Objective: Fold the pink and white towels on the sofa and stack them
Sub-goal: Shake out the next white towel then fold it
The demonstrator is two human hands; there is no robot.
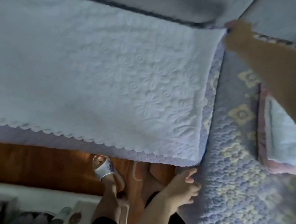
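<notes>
From the head view, the white towel, embossed with flowers and scallop-edged, lay spread flat on the sofa, its long axis running away to the left of both hands. The right hand reached to the towel's far right corner; blur hid the fingers, so it seemed to pinch that corner, but I could not tell for certain. The left hand sat just below the near right corner, fingers loosely curled on the quilted sofa cover, its grip apparently holding nothing. Both corners of the short right edge thus lay at the hands, and the rest of the towel stretched leftward from them. A pink-edged towel lay to the right, under the right forearm, seemingly already folded. Below the left hand, a slippered foot stood on the wooden floor.
</notes>
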